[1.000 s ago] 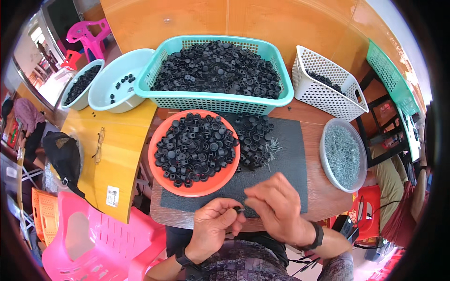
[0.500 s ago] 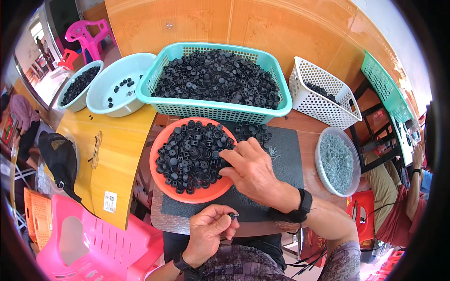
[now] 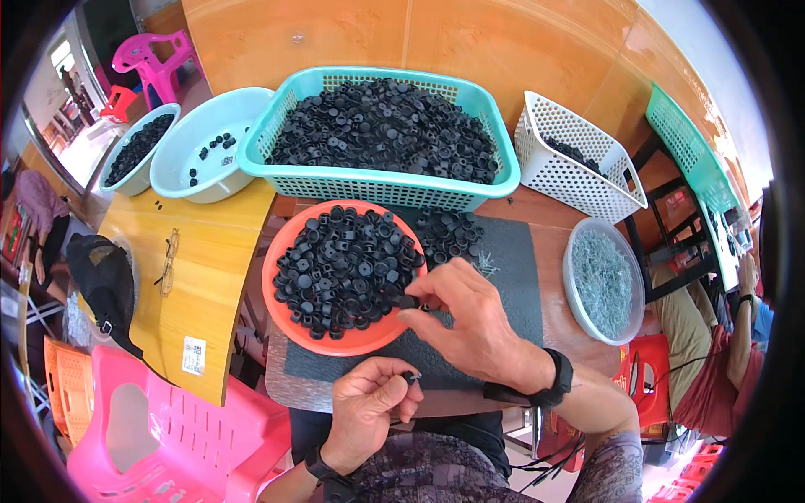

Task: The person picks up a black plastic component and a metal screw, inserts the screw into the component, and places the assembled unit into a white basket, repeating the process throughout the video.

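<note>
My left hand (image 3: 369, 411) is closed, pinching a small black plastic part (image 3: 410, 378) with a bit of metal at its tip, in front of the table edge. My right hand (image 3: 474, 323) pinches a round black plastic cap (image 3: 406, 302) between thumb and fingers, over the right rim of an orange bowl (image 3: 335, 345). Many black plastic caps (image 3: 335, 264) fill that bowl. More black parts (image 3: 449, 233) lie behind it on the dark mat (image 3: 511, 277), beside a few thin metal pins (image 3: 485, 265).
Behind the bowl stands a large turquoise basket (image 3: 369, 191) heaped with black parts. A white basket (image 3: 579, 197) and a round tub of metal pins (image 3: 602, 281) are at the right. Light-blue basins (image 3: 210, 186), glasses (image 3: 168, 264) and a black cap hat (image 3: 101, 281) are at the left.
My right hand has drawn slightly toward me from the heap, and a black cap now shows between its fingers. My left hand keeps its pinch, almost unmoved.
</note>
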A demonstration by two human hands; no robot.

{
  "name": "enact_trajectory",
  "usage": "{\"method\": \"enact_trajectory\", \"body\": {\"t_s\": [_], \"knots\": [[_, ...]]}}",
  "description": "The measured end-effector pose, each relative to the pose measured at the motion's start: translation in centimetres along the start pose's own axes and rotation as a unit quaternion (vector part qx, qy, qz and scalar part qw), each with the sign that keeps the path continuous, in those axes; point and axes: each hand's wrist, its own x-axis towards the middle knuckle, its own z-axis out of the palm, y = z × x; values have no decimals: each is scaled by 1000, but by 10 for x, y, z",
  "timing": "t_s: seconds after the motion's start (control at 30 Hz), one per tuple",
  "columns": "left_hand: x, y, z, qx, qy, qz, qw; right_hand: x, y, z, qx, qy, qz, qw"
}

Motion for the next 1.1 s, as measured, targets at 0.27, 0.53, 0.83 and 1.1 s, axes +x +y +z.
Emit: {"method": "enact_trajectory", "body": {"t_s": [0.27, 0.53, 0.83, 1.1], "knots": [[11, 7, 8, 49, 12, 86, 995, -35, -2, -9, 160, -5, 141, 977], [13, 4, 12, 69, 13, 99, 993, -43, 13, -15, 164, -20, 228, 960], [18, 3, 16, 74, 12, 86, 993, -42, 6, -27, 389, -33, 385, 836], [22, 3, 26, 17, -13, 89, 996, -74, -5, -10, 356, 36, 227, 906]]}}
